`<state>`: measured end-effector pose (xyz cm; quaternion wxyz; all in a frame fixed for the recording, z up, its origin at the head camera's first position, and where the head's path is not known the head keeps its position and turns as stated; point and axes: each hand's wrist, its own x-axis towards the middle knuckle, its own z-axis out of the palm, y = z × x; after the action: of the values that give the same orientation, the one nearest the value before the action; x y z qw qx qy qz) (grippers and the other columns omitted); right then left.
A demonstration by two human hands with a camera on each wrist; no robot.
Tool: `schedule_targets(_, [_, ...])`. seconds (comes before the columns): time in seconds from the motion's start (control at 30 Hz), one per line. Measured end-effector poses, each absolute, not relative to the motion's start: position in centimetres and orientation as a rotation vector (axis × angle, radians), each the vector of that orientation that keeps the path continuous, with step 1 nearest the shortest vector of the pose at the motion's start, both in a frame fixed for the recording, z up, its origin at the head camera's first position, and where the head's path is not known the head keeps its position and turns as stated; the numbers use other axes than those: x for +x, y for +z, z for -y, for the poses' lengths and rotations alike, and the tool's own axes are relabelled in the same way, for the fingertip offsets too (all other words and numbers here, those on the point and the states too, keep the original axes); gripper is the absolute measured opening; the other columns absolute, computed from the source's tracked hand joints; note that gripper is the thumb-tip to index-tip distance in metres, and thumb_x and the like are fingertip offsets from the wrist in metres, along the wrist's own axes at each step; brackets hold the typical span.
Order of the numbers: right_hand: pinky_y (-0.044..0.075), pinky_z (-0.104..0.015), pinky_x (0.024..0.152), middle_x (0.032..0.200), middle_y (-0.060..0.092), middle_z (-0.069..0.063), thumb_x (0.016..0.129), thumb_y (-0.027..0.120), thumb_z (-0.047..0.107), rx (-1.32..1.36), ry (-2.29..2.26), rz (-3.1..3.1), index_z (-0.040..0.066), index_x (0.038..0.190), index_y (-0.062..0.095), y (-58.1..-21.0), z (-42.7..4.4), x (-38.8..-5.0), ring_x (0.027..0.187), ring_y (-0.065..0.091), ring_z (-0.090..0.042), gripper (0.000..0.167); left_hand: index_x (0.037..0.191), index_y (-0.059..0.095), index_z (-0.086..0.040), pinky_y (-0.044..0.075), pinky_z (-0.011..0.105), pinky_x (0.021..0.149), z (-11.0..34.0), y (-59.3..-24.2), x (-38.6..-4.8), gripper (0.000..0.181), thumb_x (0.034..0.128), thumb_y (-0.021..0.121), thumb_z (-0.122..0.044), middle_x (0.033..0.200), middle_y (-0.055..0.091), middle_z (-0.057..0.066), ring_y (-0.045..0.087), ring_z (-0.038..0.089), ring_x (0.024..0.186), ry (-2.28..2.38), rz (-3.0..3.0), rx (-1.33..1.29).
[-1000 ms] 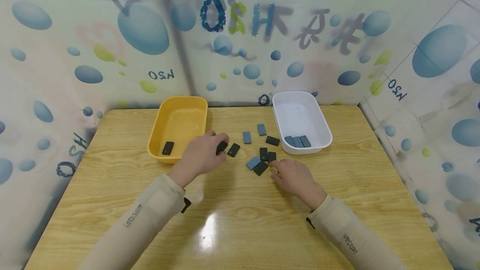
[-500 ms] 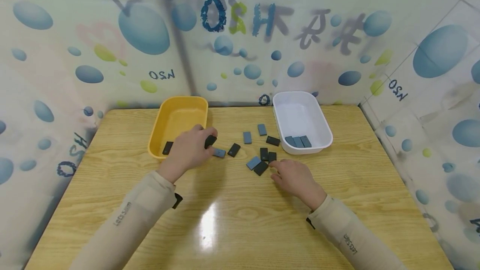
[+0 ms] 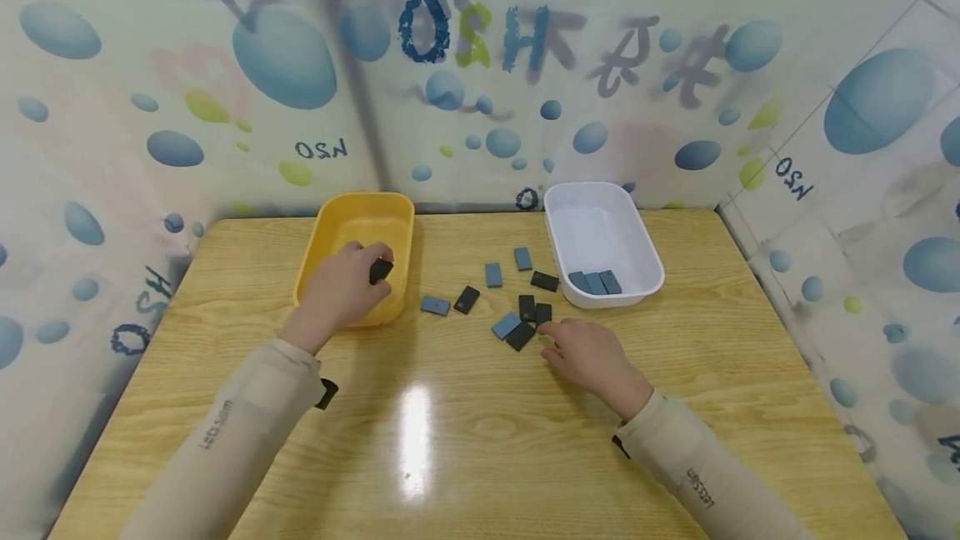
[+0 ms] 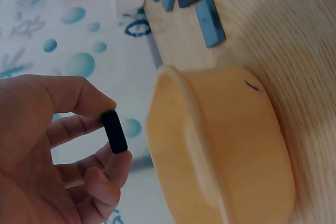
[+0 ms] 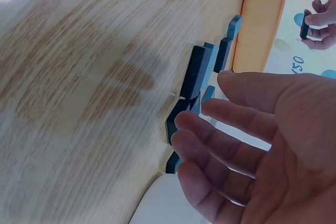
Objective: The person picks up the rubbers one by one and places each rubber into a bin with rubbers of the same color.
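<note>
My left hand (image 3: 339, 288) pinches a small black domino-shaped block (image 4: 115, 132) between thumb and fingertips, over the yellow bin (image 3: 401, 240). In the left wrist view the block stands clear of the bin's rim. My right hand (image 3: 592, 357) rests low over the table beside a cluster of blocks, fingers loosely bent and holding nothing. Its fingertips lie right by a black block (image 3: 543, 313); whether they touch it I cannot tell. Against that block are another black block (image 3: 527, 307), a tilted black block (image 3: 521, 337) and a blue block (image 3: 506, 325).
The white bin (image 3: 600, 215) at the back right holds several blue blocks (image 3: 595, 283). Between the bins lie blue blocks (image 3: 492, 275) and black blocks (image 3: 467, 300); one blue block (image 3: 435, 305) is near the yellow bin. A patterned curtain (image 3: 480, 107) backs the wooden table (image 3: 480, 440).
My left hand has carried the black block leftward from the table to over the yellow bin, uncovering a blue block and hiding the black block inside the bin. My right hand has stayed put.
</note>
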<state>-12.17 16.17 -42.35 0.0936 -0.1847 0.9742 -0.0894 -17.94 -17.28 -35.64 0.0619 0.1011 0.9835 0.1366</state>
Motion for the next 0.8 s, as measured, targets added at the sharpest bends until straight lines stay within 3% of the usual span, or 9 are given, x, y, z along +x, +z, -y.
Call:
schedule_targets(0.33, [0.055, -0.039, 0.068, 0.101, 0.072, -0.006, 0.092, 0.066, 0.025, -0.537, -0.268, -2.888, 0.014, 0.119, 0.068, -42.4, -16.4, -12.1, 0.085, 0.069, -0.021, 0.03, 0.123, 0.057, -0.011, 0.042, 0.036, 0.059, 20.0, -36.9, -19.1, 0.038, 0.0881, 0.063, -0.024, 0.108, 0.06, 0.021, 0.053, 0.03, 0.075, 0.376, -2.943, 0.199])
schedule_targets(0.8, [0.055, -0.04, 0.069, 0.1, 0.072, -0.007, 0.092, 0.066, 0.026, -0.521, -0.258, -2.884, 0.014, 0.12, 0.067, -42.5, -16.4, -12.3, 0.085, 0.068, -0.021, 0.031, 0.122, 0.059, -0.005, 0.048, 0.051, 0.077, 21.3, -40.3, -20.4, 0.037, 0.0894, 0.058, -0.021, 0.117, 0.061, 0.025, 0.059, 0.037, 0.092, 0.374, -2.86, 0.175])
